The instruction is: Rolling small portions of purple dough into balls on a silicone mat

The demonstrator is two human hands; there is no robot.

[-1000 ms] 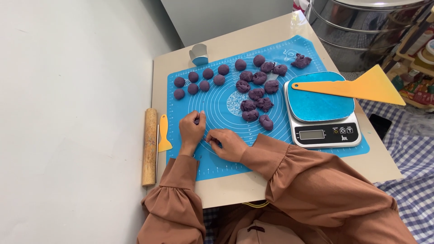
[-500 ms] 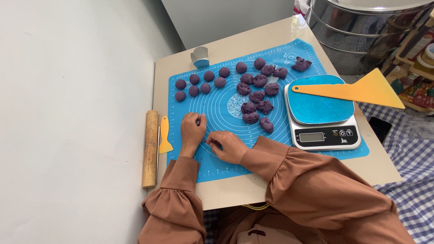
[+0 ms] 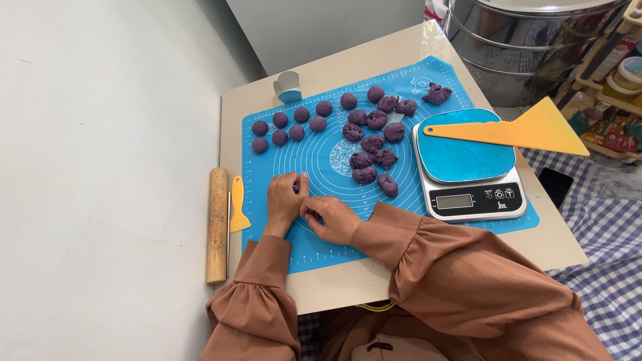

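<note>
Room for moving is tight on my left side: the blue mat point(image 3: 314, 251) runs nearly to the desk point(image 3: 341, 284) edge, and a rolling pin point(image 3: 217, 224) with a small yellow scraper point(image 3: 237, 214) beside it lies along that rim. On the right, a scale point(image 3: 468, 170) sits on the mat's corner with a big yellow scraper point(image 3: 515, 130) resting across its blue plate, its blade overhanging the desk edge. The near strip of mat in front of my sleeves is bare.

Since half a second ago, both hands have stayed at the mat's lower left, hardly shifting; the dough rows have not moved.

My left hand point(image 3: 286, 200) is curled, fingertips pinching a small purple dough bit point(image 3: 295, 189), mostly hidden, only a dark sliver showing. My right hand point(image 3: 332, 219) lies palm down, fingers bent toward the left one, touching it; I cannot tell if it grips anything.

Smooth purple balls point(image 3: 289, 127) line the far left of the mat, while rougher lumps point(image 3: 374, 157) cluster near the middle.
</note>
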